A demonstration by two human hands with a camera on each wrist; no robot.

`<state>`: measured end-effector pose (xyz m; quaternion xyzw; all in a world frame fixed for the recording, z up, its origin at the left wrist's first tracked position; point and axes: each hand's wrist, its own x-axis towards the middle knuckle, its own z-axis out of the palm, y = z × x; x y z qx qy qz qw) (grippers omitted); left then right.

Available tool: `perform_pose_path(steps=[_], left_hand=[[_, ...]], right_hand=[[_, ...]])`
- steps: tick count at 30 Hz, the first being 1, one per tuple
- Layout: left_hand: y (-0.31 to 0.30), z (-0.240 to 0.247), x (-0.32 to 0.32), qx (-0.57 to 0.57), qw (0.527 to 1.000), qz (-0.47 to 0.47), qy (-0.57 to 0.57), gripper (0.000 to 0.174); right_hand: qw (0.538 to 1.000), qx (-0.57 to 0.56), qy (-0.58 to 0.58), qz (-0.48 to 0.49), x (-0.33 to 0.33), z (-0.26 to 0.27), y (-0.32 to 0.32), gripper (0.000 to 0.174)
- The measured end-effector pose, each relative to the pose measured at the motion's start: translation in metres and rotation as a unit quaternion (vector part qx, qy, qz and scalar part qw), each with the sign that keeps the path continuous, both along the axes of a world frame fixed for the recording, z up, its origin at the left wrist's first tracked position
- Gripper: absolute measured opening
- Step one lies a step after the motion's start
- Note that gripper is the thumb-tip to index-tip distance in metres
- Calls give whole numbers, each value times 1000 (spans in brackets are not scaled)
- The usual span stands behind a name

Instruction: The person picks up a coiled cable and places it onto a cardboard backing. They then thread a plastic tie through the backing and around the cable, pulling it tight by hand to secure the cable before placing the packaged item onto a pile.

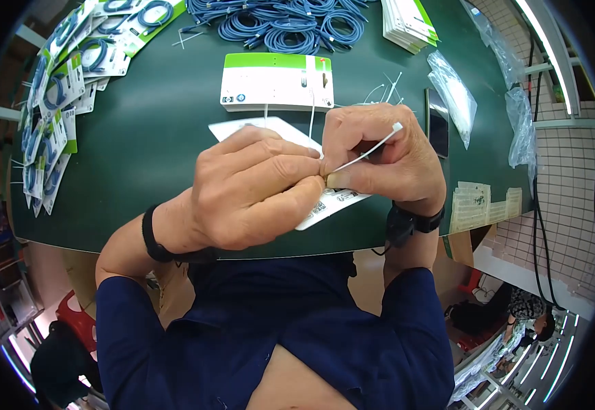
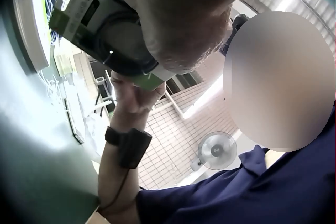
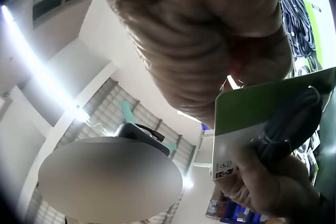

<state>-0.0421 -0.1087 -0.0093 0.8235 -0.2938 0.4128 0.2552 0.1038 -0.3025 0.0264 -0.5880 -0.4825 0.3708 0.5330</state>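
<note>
The left hand [image 1: 260, 184] grips a cable card [image 1: 337, 203] near the table's [image 1: 154, 130] front edge — the right hand [image 1: 396, 154] pinches a white zip tie [image 1: 369, 152]; room stretches leftward, toward heaped carded cables [image 1: 61, 92].

The right hand [image 3: 199, 35] fills the top, close to the lens, its fingers bent near the upper edge of a card [image 3: 239, 111]. The card has a green band above a white part, and a coil of dark cable [image 3: 289, 124] lies against it. Below, the left hand [image 3: 273, 184] grips the card. More cables [image 3: 295, 19] show at upper right; a lit tube [image 3: 39, 64] slants at left.
</note>
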Motion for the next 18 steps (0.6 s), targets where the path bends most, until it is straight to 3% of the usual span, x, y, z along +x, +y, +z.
perform_pose_path(steps=[4,6,8,9,10,11,13,14,15,17,18], left_hand=[[-2,-6,-6,-120,986,-45,103,8],[-1,0,-7,-214,952,-21,218,6],[1,-1,-5,-261,926,-7,272,8],[3,-6,1,-341,893,-13,292,10],[6,-12,8,-418,854,-19,309,13],[10,-18,15,-492,809,-25,322,16],[17,-31,26,-524,787,-42,322,17],[20,-37,30,-553,765,-63,324,19],[22,-42,33,-581,741,-85,325,20],[25,-47,36,-589,735,-81,326,20],[25,-50,37,-596,729,-79,328,20]], right_hand=[[993,28,112,4,1,-15,6,5],[987,40,154,-4,2,-24,9,6],[972,87,125,-181,3,-31,13,6],[952,109,108,-266,3,-35,15,6],[953,108,109,-263,3,-39,16,6],[943,156,46,-291,2,-42,16,8],[903,249,-80,-340,0,-46,17,14],[905,249,-80,-337,1,-46,19,14],[894,244,-219,-305,0,-45,22,18],[817,220,-484,-224,-2,-45,29,26],[817,220,-484,-224,-4,-47,32,26]])
